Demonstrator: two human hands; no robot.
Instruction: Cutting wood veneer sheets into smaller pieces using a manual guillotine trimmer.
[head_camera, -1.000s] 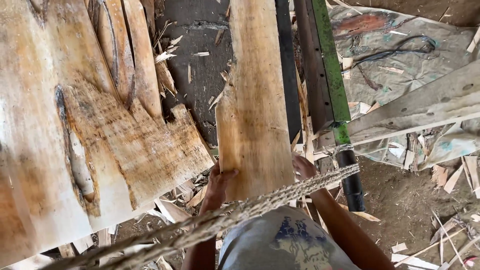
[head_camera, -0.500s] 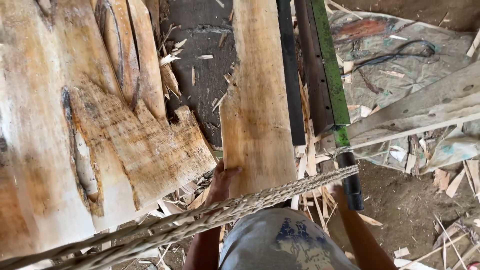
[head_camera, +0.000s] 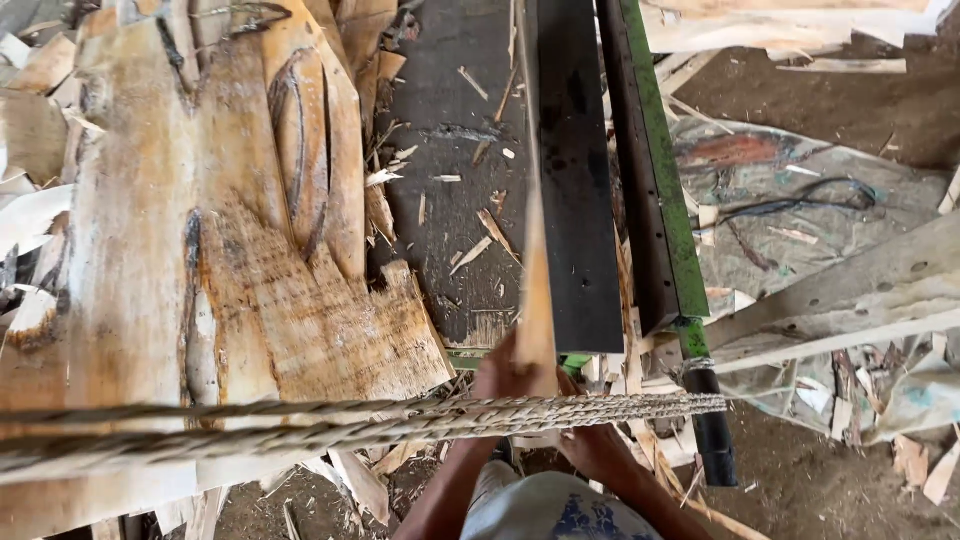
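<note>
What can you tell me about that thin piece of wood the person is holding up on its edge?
The wood strip is a pale, rough-sawn sheet seen nearly edge-on, so it looks like a narrow line widening toward the near end. It stands tilted on edge over the dark machine bed, beside the black blade bar. The left hand grips its near end; the right hand sits below, partly hidden by a braided rope.

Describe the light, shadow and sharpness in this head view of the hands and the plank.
Head view: strong daylight bleaches the veneer sheets; the dark machine bed sits in shade; the plank and left hand look slightly soft; the rope is sharp.
</note>
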